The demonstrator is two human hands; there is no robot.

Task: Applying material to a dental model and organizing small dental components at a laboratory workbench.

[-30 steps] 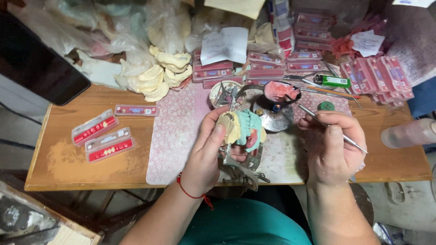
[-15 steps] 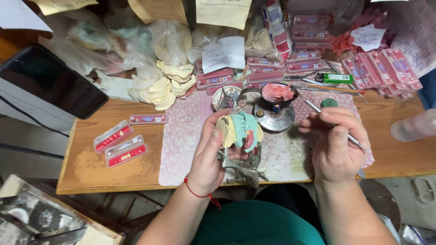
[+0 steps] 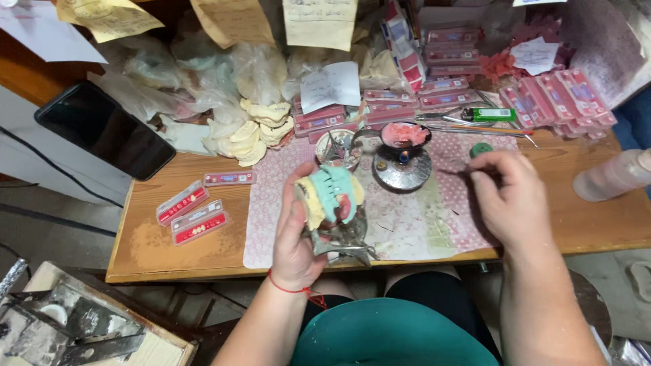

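My left hand grips a dental cast, yellow plaster with mint-green and pink wax, mounted on a metal articulator frame and held upright over the table's front edge. To the right, my right hand is closed on a thin metal instrument whose tip points left toward a small burner. The burner carries a dark bowl of pink wax. The two hands are apart, with the burner behind the gap between them.
A patterned mat covers the wooden table. Red tooth cards lie left, a black phone far left. Plaster casts, bags, pink boxes, a green lighter and a bottle crowd the back and right.
My right hand has drawn away from the cast toward the right and turned, so the instrument's tip now sits beside the burner. The left hand keeps holding the cast.
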